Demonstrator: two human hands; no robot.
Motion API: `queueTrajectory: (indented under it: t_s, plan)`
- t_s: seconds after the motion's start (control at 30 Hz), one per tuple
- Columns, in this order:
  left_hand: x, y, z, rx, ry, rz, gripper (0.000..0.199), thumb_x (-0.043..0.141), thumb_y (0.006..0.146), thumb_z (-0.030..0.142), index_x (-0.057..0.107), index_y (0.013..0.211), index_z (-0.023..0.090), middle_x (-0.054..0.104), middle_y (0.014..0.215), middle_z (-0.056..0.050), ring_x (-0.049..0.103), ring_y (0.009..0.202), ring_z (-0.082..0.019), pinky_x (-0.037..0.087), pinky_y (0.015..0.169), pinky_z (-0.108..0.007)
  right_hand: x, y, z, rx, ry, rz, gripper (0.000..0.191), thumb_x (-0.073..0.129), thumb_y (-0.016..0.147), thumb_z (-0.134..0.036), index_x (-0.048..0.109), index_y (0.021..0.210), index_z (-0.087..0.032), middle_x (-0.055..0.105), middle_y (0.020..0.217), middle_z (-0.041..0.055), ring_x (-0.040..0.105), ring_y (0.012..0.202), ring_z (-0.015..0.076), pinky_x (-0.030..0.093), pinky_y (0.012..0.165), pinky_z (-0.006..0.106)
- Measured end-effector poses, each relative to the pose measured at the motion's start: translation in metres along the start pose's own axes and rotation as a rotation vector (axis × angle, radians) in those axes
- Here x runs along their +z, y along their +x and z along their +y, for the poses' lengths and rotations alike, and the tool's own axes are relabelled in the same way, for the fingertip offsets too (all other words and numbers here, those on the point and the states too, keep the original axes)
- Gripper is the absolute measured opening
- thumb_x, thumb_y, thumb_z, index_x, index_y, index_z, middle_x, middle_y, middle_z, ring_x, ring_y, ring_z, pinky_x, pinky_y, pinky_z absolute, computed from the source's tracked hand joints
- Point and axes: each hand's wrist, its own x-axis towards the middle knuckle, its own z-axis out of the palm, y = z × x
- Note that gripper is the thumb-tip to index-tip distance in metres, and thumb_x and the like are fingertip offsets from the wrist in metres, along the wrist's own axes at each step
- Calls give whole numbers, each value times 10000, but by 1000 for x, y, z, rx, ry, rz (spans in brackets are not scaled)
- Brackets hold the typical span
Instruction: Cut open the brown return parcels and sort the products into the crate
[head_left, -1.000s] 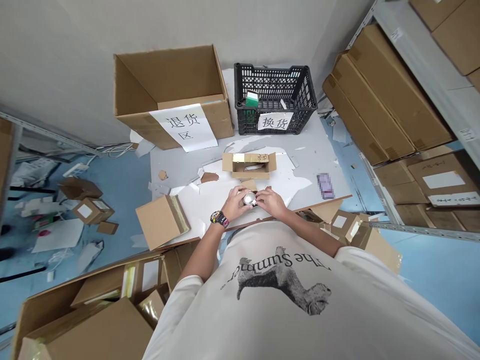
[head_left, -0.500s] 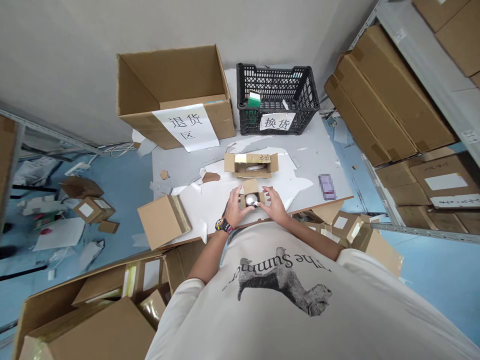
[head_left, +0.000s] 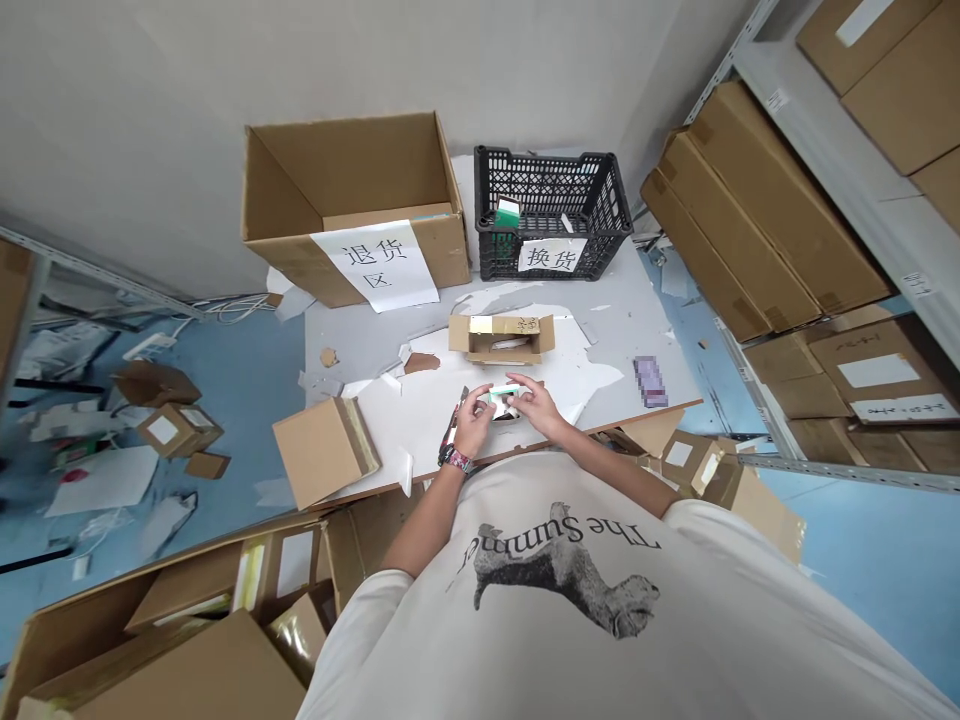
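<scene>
A small green-and-white box (head_left: 503,391) is held near the table's front edge, with white and green faces showing. My left hand (head_left: 472,424), a colourful watch on its wrist, is closed on the box's left side. On the opposite side my right hand (head_left: 538,407) grips it, fingers along the top edge. What lies inside the box is mostly hidden by my fingers. Just beyond stands an open brown carton (head_left: 504,347) with its flaps spread. A dark, narrow thing (head_left: 450,428) beside my left hand is too small to make out.
A large cardboard box (head_left: 352,257) and a black plastic crate (head_left: 553,215), both with paper signs, stand at the back. A closed carton (head_left: 319,453) sits at the table's left. Shelves with boxes (head_left: 750,210) rise at right; a box of cartons (head_left: 187,600) is lower left.
The small box's raised brown flap and the shiny round metal thing inside are no longer visible. Green and white faces now show, and my fingers have moved in over its top.
</scene>
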Motion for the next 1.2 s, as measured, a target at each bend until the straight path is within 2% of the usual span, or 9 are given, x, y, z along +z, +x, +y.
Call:
queueTrajectory:
  t_s: [0.23, 0.3, 0.4, 0.5, 0.67, 0.77, 0.9, 1.03, 1.2]
  plan:
    - [4, -1, 6, -10, 24, -8, 472, 819, 969, 503, 789, 1348, 223, 668, 882, -4, 588, 756, -167, 513, 704, -285, 9, 0, 1, -118, -216, 122, 438, 909, 843, -457, 877, 1234, -264, 766, 1232, 77, 539, 706, 145, 533, 674, 310]
    - [3, -2, 6, 16, 44, -12, 426, 783, 974, 465, 779, 1328, 228, 729, 987, -30, 616, 791, -168, 545, 732, -292, 10, 0, 0, -154, -295, 116, 409, 851, 875, -354, 883, 1274, -270, 763, 1228, 81, 570, 747, 166, 549, 695, 311]
    - [-1, -4, 7, 62, 58, -34, 364, 733, 979, 403, 762, 1297, 230, 768, 1395, -111, 679, 896, -169, 613, 812, -323, 6, -7, -1, -212, -423, 56, 510, 738, 918, -219, 861, 1405, -307, 746, 1332, 91, 646, 850, 192, 597, 757, 326]
    - [-13, -10, 7, 98, 95, -120, 331, 685, 989, 343, 765, 1290, 229, 702, 1590, -146, 734, 1052, -202, 656, 919, -370, -7, -21, -4, -297, -574, -66, 585, 692, 984, -191, 802, 1536, -351, 683, 1531, 111, 724, 1124, 245, 652, 911, 380]
    - [-33, -20, -3, 168, 238, -291, 738, 717, 897, 265, 626, 1629, 276, 599, 1726, -162, 689, 1420, -321, 663, 1095, -500, -24, -34, -7, -369, -860, -239, 660, 851, 985, -244, 730, 1622, -368, 514, 1791, 124, 610, 1466, 353, 572, 1233, 574]
    - [-31, -18, -12, 159, 303, -317, 962, 818, 849, 286, 480, 1750, 272, 563, 1746, -183, 663, 1479, -356, 635, 1151, -549, -20, -26, -6, -371, -926, -239, 645, 825, 1023, -218, 702, 1644, -343, 508, 1806, 134, 579, 1523, 361, 546, 1270, 580]
    - [-18, -5, -21, 163, 311, -224, 1015, 912, 879, 420, 432, 1755, 241, 565, 1738, -211, 620, 1544, -362, 592, 1207, -549, -12, -12, -7, -404, -944, -275, 602, 858, 1040, -303, 721, 1626, -332, 551, 1780, 143, 578, 1550, 371, 540, 1284, 585]
    - [-11, 7, -29, 145, 305, -270, 880, 954, 867, 510, 572, 1600, 208, 703, 1571, -200, 711, 1420, -375, 597, 1185, -568, -14, -8, -10, -427, -935, -312, 587, 889, 1045, -443, 747, 1609, -364, 593, 1747, 131, 596, 1542, 371, 549, 1282, 585]
    - [-11, 10, -34, 117, 281, -306, 733, 952, 894, 469, 627, 1498, 211, 775, 1435, -159, 761, 1302, -342, 637, 1105, -527, -17, -9, -10, -438, -977, -291, 518, 844, 1088, -397, 755, 1598, -403, 619, 1733, 114, 632, 1505, 348, 573, 1262, 578]
